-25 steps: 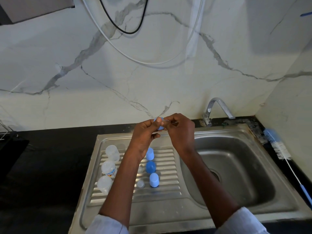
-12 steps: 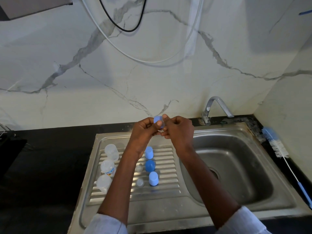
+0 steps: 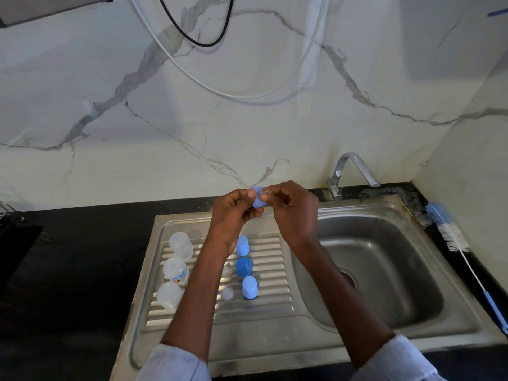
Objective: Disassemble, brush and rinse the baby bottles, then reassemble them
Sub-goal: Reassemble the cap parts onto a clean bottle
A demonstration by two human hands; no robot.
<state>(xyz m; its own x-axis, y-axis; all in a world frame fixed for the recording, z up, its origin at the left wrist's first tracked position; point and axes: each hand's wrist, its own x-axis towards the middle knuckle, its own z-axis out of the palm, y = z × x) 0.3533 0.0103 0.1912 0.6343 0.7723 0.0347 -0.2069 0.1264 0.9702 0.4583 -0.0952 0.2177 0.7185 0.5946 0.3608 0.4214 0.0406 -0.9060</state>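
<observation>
Over the steel sink (image 3: 275, 336), I have both hands raised: my left hand (image 3: 233, 213) pinches a blue collar ring (image 3: 257, 200) and my right hand (image 3: 294, 210) pinches the clear teat (image 3: 265, 192) at it. I'd seat the teat squarely before pulling. 3 bottles (image 3: 176, 270) stand on the drainboard; black counter (image 3: 77, 270), marble wall (image 3: 247, 119).

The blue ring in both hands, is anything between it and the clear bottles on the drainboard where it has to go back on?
Nothing visible blocks it. The blue ring is held above the drainboard by the left hand and right hand. The clear bottles stand apart at the left, and only the left forearm crosses beside them.
</observation>
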